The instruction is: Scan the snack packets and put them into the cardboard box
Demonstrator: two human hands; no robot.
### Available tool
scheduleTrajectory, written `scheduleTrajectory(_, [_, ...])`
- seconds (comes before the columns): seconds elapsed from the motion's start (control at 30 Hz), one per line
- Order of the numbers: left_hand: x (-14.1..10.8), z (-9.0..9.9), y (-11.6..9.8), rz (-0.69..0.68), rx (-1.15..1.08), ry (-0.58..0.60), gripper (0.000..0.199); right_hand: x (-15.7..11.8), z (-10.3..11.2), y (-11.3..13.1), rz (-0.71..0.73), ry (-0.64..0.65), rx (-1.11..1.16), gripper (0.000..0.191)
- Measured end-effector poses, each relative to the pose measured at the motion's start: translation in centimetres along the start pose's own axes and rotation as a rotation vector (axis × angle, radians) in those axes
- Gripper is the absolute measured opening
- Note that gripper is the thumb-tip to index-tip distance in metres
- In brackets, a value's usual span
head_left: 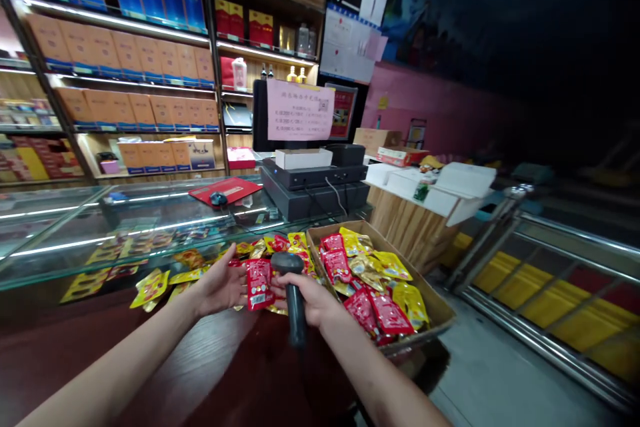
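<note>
My right hand (313, 297) is wrapped round the handle of a dark handheld barcode scanner (295, 310), its head at the top and its grip pointing down. My left hand (223, 284) has its thumb raised and its fingertips at the left edge of a red snack packet (259, 285), whose printed barcode faces me. Fingers of the right hand also reach the packet's right edge. Behind the hands, several yellow, gold and red packets (150, 288) lie along the counter. Just right of the scanner, a cardboard box (440, 314) holds many red, yellow and gold packets.
A glass display counter (45, 234) spans the left, with a red mat (235, 188) and a mouse (219, 199) on it. Beyond the packets stand a black cash drawer (315, 195) and a monitor with a pink sign (300, 110). Metal railing (550, 287) runs along the right.
</note>
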State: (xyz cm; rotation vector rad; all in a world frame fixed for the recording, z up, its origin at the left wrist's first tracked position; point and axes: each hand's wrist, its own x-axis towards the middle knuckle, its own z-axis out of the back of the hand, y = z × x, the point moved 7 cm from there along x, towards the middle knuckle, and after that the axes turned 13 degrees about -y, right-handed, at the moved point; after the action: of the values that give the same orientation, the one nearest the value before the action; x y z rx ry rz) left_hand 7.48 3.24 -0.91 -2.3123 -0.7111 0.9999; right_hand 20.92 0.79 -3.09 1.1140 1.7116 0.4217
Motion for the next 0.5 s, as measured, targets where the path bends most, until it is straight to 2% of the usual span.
scheduleTrajectory(0.1, [0.7,-2.9,-0.9,0.010,-0.001,-0.015,0.072,-1.0,1.6,2.0,-0.007,0.025,0.008,0.009])
scheduleTrajectory(0.2, [2.4,-6.4,-1.5,0.017,0.028,-0.026,0.073,-1.9,4.1,4.5,0.029,0.005,0.021,0.008])
scheduleTrajectory(0.33, [6.1,-11.6,-1.6,0.021,0.077,-0.031,0.079,-3.8,8.5,8.9,0.138,-0.106,0.103,0.007])
scheduleTrajectory(0.5, [11.1,-18.8,-1.1,0.030,0.160,0.022,0.088,-6.8,13.9,14.1,0.254,-0.215,0.176,0.009])
